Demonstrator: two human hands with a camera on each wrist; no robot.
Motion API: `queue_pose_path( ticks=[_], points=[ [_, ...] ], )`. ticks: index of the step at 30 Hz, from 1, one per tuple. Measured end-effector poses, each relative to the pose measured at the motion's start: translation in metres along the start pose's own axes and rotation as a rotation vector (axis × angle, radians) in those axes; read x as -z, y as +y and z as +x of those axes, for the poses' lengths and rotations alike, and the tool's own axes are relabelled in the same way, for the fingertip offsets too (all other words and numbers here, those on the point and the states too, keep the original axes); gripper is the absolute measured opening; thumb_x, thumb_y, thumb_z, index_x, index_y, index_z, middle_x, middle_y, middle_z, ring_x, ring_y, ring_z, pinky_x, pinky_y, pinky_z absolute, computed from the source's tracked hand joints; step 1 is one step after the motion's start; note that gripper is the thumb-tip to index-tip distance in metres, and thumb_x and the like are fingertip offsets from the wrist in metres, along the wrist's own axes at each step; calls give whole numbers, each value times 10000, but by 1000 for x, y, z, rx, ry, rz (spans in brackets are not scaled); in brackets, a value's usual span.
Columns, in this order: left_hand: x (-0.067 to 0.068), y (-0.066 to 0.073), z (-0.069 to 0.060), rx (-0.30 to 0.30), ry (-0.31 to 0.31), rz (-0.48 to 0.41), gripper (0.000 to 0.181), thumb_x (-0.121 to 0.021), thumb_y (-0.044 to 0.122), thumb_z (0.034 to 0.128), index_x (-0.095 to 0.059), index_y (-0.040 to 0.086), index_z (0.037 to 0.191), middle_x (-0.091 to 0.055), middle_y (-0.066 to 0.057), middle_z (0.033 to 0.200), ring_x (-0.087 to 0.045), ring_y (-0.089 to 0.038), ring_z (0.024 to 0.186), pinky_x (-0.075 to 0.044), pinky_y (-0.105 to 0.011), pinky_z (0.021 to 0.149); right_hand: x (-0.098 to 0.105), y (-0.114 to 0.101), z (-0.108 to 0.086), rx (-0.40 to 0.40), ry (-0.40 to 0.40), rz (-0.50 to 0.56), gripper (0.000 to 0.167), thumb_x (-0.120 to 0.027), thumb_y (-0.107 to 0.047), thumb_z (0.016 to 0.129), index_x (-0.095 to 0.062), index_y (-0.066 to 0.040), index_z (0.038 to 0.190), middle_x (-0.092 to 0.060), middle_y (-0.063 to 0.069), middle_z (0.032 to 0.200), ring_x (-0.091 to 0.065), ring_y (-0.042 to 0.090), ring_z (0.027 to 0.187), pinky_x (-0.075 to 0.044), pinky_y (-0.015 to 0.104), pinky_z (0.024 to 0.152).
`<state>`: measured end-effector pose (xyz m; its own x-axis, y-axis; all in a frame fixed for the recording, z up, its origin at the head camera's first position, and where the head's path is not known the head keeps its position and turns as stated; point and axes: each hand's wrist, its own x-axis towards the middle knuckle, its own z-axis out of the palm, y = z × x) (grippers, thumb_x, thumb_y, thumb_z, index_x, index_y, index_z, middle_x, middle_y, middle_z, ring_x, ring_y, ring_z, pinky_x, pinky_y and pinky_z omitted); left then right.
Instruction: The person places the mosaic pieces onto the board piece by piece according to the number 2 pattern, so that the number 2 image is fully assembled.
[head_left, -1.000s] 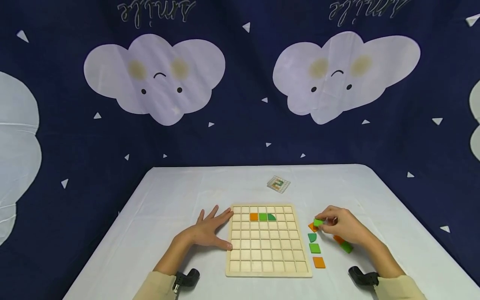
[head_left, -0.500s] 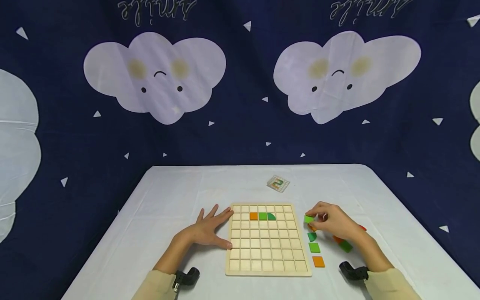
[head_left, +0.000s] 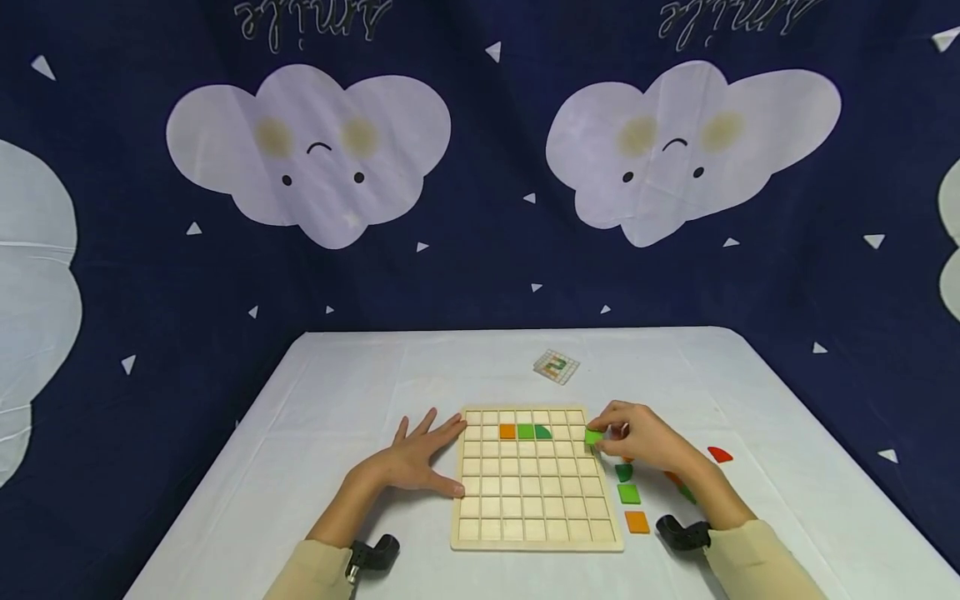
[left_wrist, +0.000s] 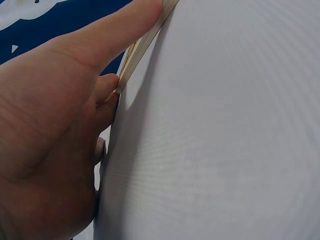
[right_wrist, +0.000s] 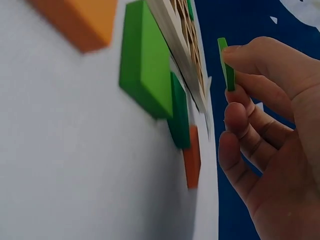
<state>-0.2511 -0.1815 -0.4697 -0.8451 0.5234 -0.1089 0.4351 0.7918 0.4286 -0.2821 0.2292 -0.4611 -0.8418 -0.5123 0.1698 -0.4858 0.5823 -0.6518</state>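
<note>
My right hand (head_left: 641,433) pinches a light green square tile (head_left: 593,437) between thumb and fingers, over the right edge of the wooden grid board (head_left: 532,510). In the right wrist view that green tile (right_wrist: 226,65) stands on edge in the fingertips, off the table. My left hand (head_left: 411,463) lies with fingers spread at the board's left side, its thumb and a fingertip touching the rim. One upper row of the board bears an orange square tile (head_left: 507,431), a green square tile (head_left: 525,432) and a dark green quarter-round tile (head_left: 543,432), side by side.
Right of the board lie a dark green rounded tile (head_left: 624,472), a green square (head_left: 629,494) and an orange square (head_left: 637,522). A red quarter-round tile (head_left: 720,454) lies farther right. My right forearm partly hides other tiles. A patterned card (head_left: 557,367) lies behind the board.
My right hand has moved left with the green tile, from above the loose tiles to the board's right edge. The red tile has come into view. The left hand stays put.
</note>
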Motion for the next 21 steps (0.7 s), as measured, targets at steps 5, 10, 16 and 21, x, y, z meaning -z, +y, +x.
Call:
queue_pose_path(
  ticks=[5, 10, 16, 21],
  points=[
    [-1, 0, 0, 0, 4, -4, 1101, -694, 734, 662, -239, 253, 1542, -151, 57, 1591, 27, -307, 1450, 113, -614, 1079, -7, -1, 8, 27, -8, 14, 251, -787, -208, 807, -748, -172, 1052, -632, -81, 898, -535, 130, 705, -479, 260, 563],
    [0, 0, 0, -6, 8, 4, 1104, -694, 734, 663, -240, 244, 1542, -154, 41, 1593, 24, -314, 1449, 114, -619, 1076, -12, -3, 14, 77, -13, 31, 252, -784, -191, 806, -746, -161, 1054, -645, -83, 886, -553, 117, 713, -492, 265, 606],
    [0, 1, 0, -4, 8, 1, 1102, -698, 730, 663, -245, 241, 1541, -158, 37, 1592, 20, -319, 1448, 109, -622, 1076, -17, -6, 19, 71, -45, 53, 257, -773, -183, 820, -741, -156, 1073, -641, -88, 869, -551, 124, 719, -498, 279, 630],
    [0, 1, 0, -1, 9, 1, 1097, -700, 727, 663, -248, 247, 1540, -157, 48, 1591, 20, -315, 1449, 109, -618, 1078, -21, -10, 23, 50, -67, 55, 260, -766, -235, 829, -740, -163, 1076, -642, -80, 882, -561, 125, 749, -499, 288, 648]
  ],
)
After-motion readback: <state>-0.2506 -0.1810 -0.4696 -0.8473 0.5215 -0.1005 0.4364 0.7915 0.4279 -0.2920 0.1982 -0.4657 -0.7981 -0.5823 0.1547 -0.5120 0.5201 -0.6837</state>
